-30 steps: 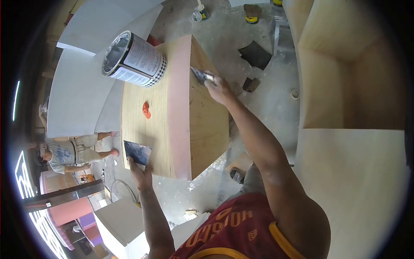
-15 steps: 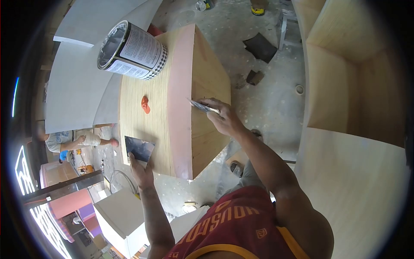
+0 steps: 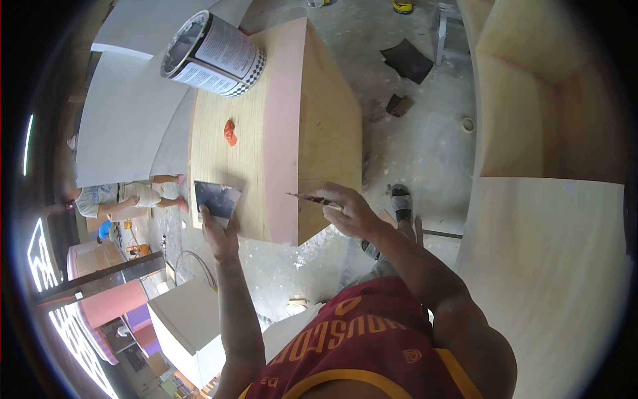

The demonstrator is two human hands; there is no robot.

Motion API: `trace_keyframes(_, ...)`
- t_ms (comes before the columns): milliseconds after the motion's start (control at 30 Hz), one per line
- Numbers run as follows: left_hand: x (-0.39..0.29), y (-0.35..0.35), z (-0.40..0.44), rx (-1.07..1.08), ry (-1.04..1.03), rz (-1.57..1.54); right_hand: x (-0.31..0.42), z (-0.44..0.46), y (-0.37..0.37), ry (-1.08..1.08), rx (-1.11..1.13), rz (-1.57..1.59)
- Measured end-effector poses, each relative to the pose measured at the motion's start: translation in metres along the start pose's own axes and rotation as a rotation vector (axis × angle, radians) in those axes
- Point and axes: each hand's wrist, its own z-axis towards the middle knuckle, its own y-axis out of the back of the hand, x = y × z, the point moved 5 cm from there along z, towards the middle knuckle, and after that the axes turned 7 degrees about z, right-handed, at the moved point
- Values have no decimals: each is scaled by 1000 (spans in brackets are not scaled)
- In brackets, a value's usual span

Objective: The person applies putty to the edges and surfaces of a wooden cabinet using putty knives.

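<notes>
"Well, what was hard to make out?"

"Mostly the thin blade (image 3: pixel 311 199). It showed nearly edge-on, so I couldn't tell whether its tip touched the pink strip (image 3: pixel 282 133) or hung just over it. Most of the left fingers were hidden beneath the dark plate (image 3: pixel 216 199), and a yellow container (image 3: pixel 403 7) was cut off by the top of the view."

"And the hands?"

"The right grip (image 3: pixel 349 211) was clenched on the blade, reaching in over the right edge of the wooden box (image 3: pixel 332 126), with the tip pointing left. The left grip (image 3: pixel 220 229) grasped the plate, thumb uppermost, near the box's near left corner."

"What else was on top?"

"An open can (image 3: pixel 222 58) stood by the far edge, its label too small to read. An orange-red dab (image 3: pixel 230 132) lay between can and plate. The pink strip ran along the right edge."

"And around it?"

"A dark scrap (image 3: pixel 409 61) lay on the spotted floor (image 3: pixel 425 156), beyond the box's right side. Off to the left, a person in pale shorts (image 3: pixel 145 195) blurred into shadow."
</notes>
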Motion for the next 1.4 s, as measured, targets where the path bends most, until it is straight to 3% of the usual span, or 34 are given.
trace_keyframes(33, 2, 3, 0, -9, -3, -3, 1, -8, -9, 6, 7, -3)
trace_keyframes(100, 0, 1, 0, 36, -43, -54, 13, -28, -23, 255, -69, 7)
trace_keyframes(167, -2, 1, -2, 21, -83, -99, 19, -47, -34, 224, -51, -3)
trace_keyframes(233, 0, -3, -3, 34, 118, -443, 27, -61, -44, 355, -44, 44)
trace_keyframes(267, -5, -4, -5, -54, 171, -490, 26, -69, -49, 329, -4, 103)
trace_keyframes(400, -24, 15, -20, -69, 96, -639, 35, -82, -49, 155, -39, 242)
trace_keyframes(467, -55, 11, -58, 32, 88, -812, 62, -79, -34, 107, -218, 541)
trace_keyframes(500, -67, 7, -77, 104, 102, -817, 75, -74, -35, 131, -168, 515)
trace_keyframes(567, -78, -7, -109, 224, 148, -902, 106, -71, -37, 392, -202, 112)
trace_keyframes(700, -113, -15, -137, 156, 150, -1041, 151, -68, -67, 489, 31, 30)
trace_keyframes(767, -125, -7, -145, 160, 143, -1041, 167, -66, -76, 544, 46, -57)
trace_keyframes(833, -127, -2, -147, 176, 144, -1029, 175, -66, -82, 731, 78, -199)
trace_keyframes(867, -122, 0, -147, 166, 160, -1036, 172, -66, -79, 731, 80, -201)
trace_keyframes(933, -114, 3, -148, 161, 177, -1040, 151, -61, -70, 454, 124, -464)
trace_keyframes(967, -112, 7, -145, 166, 113, -1044, 141, -63, -64, 458, 118, -465)
trace_keyframes(1033, -113, 13, -138, 170, 46, -1043, 111, -70, -47, 246, -38, -146)
trace_keyframes(1067, -115, 18, -134, 78, -55, -919, 116, -77, -48, 43, -128, 224)
trace_keyframes(1100, -125, 23, -132, -5, -146, -788, 121, -80, -56, 35, -138, 233)
trace_keyframes(1167, -135, 19, -134, -20, -150, -688, 118, -91, -61, -22, -317, 556)
trace_keyframes(1233, -142, 14, -130, -100, -259, -495, 87, -90, -54, -79, -264, 533)
trace_keyframes(1367, -151, -3, -135, -75, -216, -337, 43, -87, -48, -261, -234, 486)
trace_keyframes(1400, -152, -8, -136, -55, -212, -328, 59, -86, -46, 43, -219, -101)
